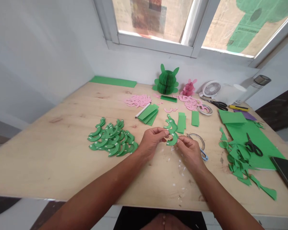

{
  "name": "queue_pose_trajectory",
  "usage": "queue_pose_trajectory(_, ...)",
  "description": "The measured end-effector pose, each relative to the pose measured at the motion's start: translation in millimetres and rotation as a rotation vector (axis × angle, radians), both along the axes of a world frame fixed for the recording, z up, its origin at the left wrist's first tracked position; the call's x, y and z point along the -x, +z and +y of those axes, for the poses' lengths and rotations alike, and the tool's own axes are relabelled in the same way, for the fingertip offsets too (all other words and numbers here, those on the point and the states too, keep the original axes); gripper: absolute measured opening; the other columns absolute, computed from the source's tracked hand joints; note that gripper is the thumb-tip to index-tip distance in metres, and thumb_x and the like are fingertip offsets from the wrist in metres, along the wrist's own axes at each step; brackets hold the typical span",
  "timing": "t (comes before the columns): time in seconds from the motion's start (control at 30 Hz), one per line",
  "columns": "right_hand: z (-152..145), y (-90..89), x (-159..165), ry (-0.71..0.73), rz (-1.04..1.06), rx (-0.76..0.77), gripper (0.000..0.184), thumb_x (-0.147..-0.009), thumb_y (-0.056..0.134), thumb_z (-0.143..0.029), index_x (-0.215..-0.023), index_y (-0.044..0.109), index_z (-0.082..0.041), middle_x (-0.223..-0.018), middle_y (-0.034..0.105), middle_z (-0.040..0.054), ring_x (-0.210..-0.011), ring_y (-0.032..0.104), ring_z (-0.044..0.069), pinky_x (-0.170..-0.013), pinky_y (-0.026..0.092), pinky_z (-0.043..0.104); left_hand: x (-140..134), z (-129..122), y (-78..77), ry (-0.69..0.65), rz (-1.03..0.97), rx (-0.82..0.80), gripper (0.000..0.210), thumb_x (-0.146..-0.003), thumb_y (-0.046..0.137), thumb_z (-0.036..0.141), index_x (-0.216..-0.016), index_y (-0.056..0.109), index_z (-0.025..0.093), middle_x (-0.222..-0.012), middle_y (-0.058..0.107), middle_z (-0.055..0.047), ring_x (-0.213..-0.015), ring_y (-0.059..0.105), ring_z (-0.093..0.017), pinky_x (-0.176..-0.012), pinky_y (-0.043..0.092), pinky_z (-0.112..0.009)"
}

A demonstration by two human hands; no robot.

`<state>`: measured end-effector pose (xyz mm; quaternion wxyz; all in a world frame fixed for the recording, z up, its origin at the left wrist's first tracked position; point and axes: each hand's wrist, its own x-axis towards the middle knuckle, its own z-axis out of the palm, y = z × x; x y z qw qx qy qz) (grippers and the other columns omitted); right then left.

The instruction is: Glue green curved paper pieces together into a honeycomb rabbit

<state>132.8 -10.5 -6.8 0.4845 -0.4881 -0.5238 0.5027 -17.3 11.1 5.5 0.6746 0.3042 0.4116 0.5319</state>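
Observation:
A green curved paper cutout (172, 126) with scalloped edges and small white patches is held up over the wooden table. My left hand (150, 140) pinches its left side between thumb and fingers. On the lower right edge, my right hand (189, 149) is closed on the same cutout. To the left of my left hand lies a heap of similar green cutouts (114, 139), many bearing white patches. Close beyond my right hand are a clear ring (198, 136), possibly a tape roll, and a blue-handled tool (204, 155), partly hidden by that hand.
Pink cutouts (138, 101), folded green paper (148, 113) and green strips (181, 122) lie farther back. A green honeycomb paper figure (167, 81) and a small fan (211, 88) stand by the wall. Black scissors (253, 147), green scraps (240, 159) and a phone (286, 174) are at right.

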Motion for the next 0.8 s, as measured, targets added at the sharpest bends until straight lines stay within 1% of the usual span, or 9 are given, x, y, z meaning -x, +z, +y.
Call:
queue_pose_trajectory(0.37, 0.5, 0.9, -0.3, 0.018, 0.012, -0.012, 0.017, -0.078, 0.063, -0.032, -0.083, 0.074, -0.020, -0.074, 0.071, 0.0017, -0.069, 0.060, 0.016, -0.066, 0.043, 0.027, -0.9, -0.9, 0.4, 0.025, 0.008, -0.056, 0.017, -0.056, 0.076, 0.027, -0.060, 0.066, 0.013, -0.058, 0.065, -0.004, -0.059, 0.057, -0.013, -0.063, 0.044, -0.027)
queue_pose_trajectory(0.5, 0.4, 0.2, -1.0, 0.030, 0.020, -0.032, 0.015, -0.079, 0.064, -0.031, -0.084, 0.074, -0.022, -0.077, 0.071, 0.0015, -0.072, 0.060, 0.016, -0.069, 0.043, 0.027, -1.1, -2.8, 2.1, 0.049, 0.027, -0.083, 0.014, -0.058, 0.074, 0.024, -0.061, 0.066, 0.014, -0.058, 0.064, -0.002, -0.058, 0.055, -0.011, -0.063, 0.043, -0.025)
queue_pose_trajectory(0.63, 0.6, 1.9, -0.9, 0.031, -0.004, -0.052, 0.014, -0.079, 0.064, -0.030, -0.084, 0.074, -0.023, -0.077, 0.071, 0.0011, -0.072, 0.061, 0.016, -0.070, 0.043, 0.027, -1.3, -4.4, 3.9, 0.072, 0.064, -0.099, 0.013, -0.059, 0.073, 0.025, -0.061, 0.066, 0.014, -0.059, 0.064, -0.002, -0.059, 0.055, -0.012, -0.064, 0.044, -0.025)
queue_pose_trajectory(0.8, 0.8, 2.4, -0.7, 0.032, -0.023, -0.081, 0.013, -0.079, 0.064, -0.030, -0.084, 0.074, -0.023, -0.079, 0.072, 0.0015, -0.073, 0.061, 0.017, -0.071, 0.044, 0.028, -1.6, -6.7, 8.2, 0.072, 0.048, -0.109, 0.009, -0.061, 0.072, 0.021, -0.060, 0.065, 0.014, -0.058, 0.063, 0.000, -0.058, 0.054, -0.010, -0.065, 0.043, -0.024)
